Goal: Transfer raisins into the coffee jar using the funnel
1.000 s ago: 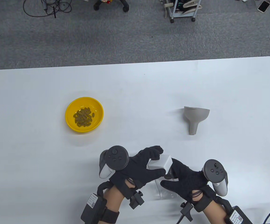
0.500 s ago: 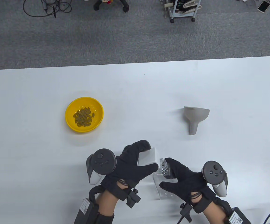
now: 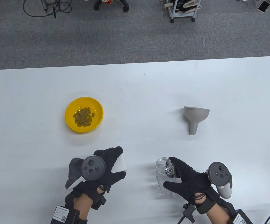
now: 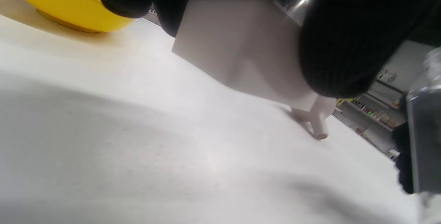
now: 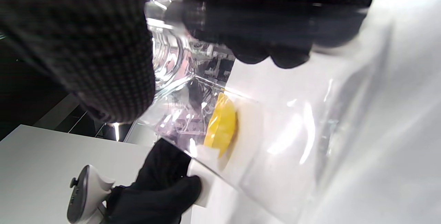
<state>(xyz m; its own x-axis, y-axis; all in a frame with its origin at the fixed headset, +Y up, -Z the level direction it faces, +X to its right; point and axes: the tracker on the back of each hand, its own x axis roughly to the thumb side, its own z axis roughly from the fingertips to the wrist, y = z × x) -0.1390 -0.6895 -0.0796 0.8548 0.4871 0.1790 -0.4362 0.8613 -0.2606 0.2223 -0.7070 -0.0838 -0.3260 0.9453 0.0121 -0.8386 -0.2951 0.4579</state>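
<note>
The right hand grips the clear coffee jar upright on the table, its mouth open, likely steadying it for the funnel. The left hand holds the white square lid off to the side, above the tabletop. The grey funnel lies on its side beyond the jar; raisins sit in the yellow bowl, far left. Nothing blocks the funnel.
</note>
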